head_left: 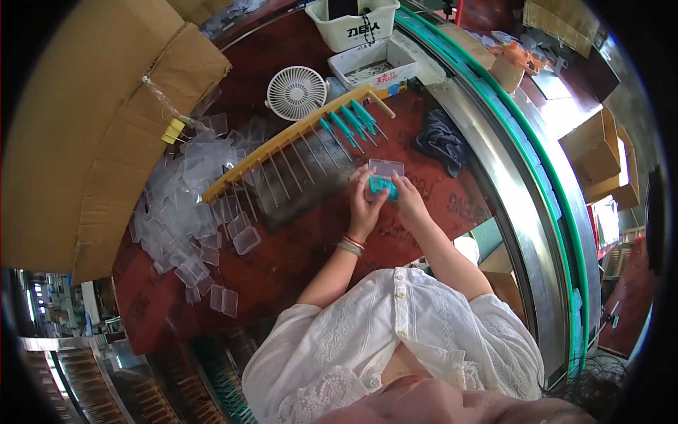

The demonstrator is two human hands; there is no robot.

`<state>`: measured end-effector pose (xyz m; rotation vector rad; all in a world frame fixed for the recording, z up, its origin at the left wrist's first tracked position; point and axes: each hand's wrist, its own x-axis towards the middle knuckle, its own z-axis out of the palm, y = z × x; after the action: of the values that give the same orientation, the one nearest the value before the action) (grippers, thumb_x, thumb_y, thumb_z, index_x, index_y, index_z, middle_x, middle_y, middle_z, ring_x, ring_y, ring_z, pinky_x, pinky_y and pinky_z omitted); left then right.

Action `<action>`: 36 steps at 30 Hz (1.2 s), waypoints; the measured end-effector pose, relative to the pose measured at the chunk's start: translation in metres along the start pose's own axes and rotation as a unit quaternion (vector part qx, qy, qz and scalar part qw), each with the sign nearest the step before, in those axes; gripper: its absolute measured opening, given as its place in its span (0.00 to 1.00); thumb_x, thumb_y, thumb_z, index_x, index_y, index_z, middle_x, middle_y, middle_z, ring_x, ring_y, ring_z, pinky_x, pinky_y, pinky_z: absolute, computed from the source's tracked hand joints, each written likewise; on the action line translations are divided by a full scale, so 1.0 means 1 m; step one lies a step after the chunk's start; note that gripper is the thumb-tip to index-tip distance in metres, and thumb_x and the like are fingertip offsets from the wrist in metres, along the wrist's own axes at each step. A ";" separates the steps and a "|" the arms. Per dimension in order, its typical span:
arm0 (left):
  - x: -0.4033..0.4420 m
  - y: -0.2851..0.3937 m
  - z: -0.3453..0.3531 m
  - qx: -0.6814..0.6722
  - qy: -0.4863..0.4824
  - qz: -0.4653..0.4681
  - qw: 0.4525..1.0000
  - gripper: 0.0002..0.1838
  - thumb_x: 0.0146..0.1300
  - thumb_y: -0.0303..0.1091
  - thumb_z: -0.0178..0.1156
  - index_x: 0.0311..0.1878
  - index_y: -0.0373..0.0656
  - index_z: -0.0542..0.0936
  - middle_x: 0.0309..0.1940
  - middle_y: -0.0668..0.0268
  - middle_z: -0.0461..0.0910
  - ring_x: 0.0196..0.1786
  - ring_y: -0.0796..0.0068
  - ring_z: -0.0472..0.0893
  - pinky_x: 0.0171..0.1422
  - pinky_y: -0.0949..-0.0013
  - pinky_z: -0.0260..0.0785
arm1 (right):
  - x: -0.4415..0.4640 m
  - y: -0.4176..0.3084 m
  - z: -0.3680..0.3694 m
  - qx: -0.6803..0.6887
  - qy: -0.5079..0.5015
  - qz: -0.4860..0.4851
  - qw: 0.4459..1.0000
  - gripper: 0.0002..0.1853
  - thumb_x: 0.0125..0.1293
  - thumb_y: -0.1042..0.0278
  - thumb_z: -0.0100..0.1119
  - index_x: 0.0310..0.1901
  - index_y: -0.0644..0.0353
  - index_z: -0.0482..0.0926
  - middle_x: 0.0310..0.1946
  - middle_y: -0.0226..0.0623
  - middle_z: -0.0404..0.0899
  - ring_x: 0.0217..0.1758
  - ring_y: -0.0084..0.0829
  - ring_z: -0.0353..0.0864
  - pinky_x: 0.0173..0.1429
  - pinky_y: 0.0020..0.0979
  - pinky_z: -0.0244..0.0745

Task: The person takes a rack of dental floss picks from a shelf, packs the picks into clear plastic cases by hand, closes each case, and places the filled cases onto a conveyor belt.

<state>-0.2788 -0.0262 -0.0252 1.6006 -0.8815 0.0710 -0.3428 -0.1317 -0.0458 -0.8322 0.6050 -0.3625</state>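
In front of my chest I hold a small clear plastic box [387, 168] with its lid raised. Teal pieces [381, 186] are in its near part; their exact shape is too small to make out. My left hand [363, 201] wraps around the left side of the box, with the thumb by the teal pieces. At the right side, the fingers of my right hand [408, 198] are closed on the box's edge. Just beyond my hands lies a wooden rack [282, 144] with a row of thin metal rods. Teal pieces [344, 127] hang on several rods at its right end.
A pile of clear plastic boxes [180, 201] covers the table's left side, beside a large cardboard box [92, 134]. A white fan [296, 93], a white tray [402, 71] and a bin [353, 32] stand at the back. Dark cloth [443, 141] lies near the green-edged conveyor [526, 152].
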 end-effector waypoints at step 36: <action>0.004 -0.003 -0.008 -0.369 -0.096 -0.314 0.870 0.28 0.56 0.34 0.67 0.59 0.40 0.68 0.56 0.64 0.70 0.56 0.76 0.70 0.59 0.68 0.65 | -0.023 -0.025 -0.014 -0.443 -0.134 -0.283 0.840 0.15 0.63 0.72 0.59 0.48 0.61 0.65 0.34 0.34 0.78 0.39 0.28 0.78 0.42 0.26 0.74</action>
<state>-0.2711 -0.0217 -0.0232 1.0907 -0.4017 -0.8103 -0.3715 -0.1433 -0.0257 -1.9447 0.2187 -0.4921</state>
